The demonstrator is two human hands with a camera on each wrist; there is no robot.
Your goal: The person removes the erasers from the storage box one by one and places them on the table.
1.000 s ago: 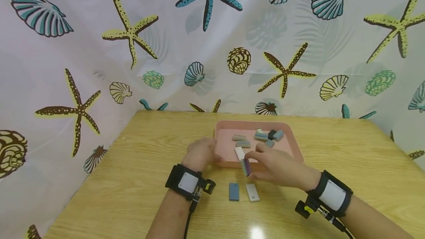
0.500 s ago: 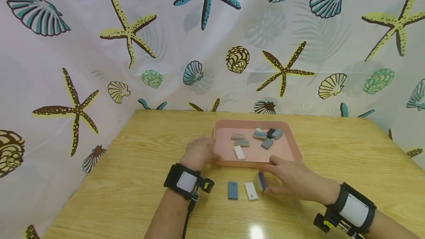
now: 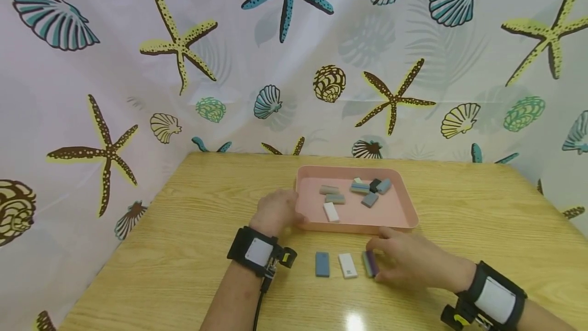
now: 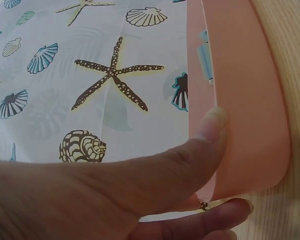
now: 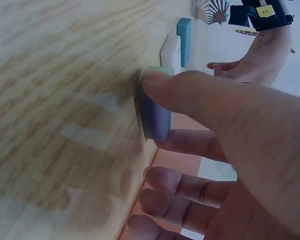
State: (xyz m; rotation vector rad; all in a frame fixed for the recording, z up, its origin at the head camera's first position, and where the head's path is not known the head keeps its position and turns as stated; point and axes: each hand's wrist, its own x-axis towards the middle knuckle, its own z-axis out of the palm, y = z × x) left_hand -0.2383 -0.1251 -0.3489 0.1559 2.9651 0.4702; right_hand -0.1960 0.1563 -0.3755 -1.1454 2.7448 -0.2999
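Note:
In the head view my right hand (image 3: 409,259) pinches a striped eraser (image 3: 369,263) on the table, thumb at its near end and index finger at its far end. Purple and pale green layers show on this eraser, and the right wrist view has its purple side (image 5: 156,116) facing the camera. Left of it lie a white eraser (image 3: 347,265) and a blue eraser (image 3: 322,264), in a row. My left hand (image 3: 277,211) grips the left side of a pink tray (image 3: 353,229); its thumb (image 4: 210,131) lies on the rim.
Inside the tray lie a white eraser (image 3: 331,212), a grey eraser (image 3: 369,199), a striped blue one (image 3: 360,188) and several others. A patterned cloth (image 3: 285,65) with starfish and shells hangs behind the wooden table (image 3: 220,183).
The right hand has brought the striped eraser from above the tray's front wall toward me and right, down beside the white eraser on the table. The left hand has stayed at the tray.

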